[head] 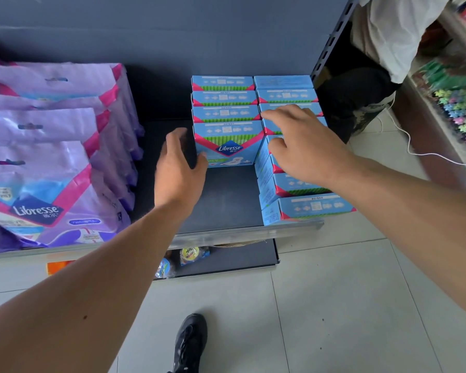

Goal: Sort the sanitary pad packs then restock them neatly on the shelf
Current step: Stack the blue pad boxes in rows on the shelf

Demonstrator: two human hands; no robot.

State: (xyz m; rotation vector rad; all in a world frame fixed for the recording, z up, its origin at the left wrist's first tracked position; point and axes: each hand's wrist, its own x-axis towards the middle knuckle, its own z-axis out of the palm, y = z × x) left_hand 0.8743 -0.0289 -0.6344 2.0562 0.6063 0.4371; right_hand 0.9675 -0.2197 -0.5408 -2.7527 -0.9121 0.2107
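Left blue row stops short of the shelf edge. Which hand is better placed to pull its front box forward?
Probably left. The left hand already touches the front box at its near-left corner, fingers relaxed. The right hand rests across the right row.

The dark shelf (pixel 226 195) carries two rows of blue boxed packs (pixel 223 114) standing upright: one row just beyond the left hand (pixel 182 168), whose thumb touches its front box, and a longer row (pixel 301 184) under and nearer than the right hand (pixel 304 146). Between the two hands the shelf surface shows bare. Well to the outside of the left hand, purple bagged packs (pixel 46 168) stand in rows reaching the front edge.
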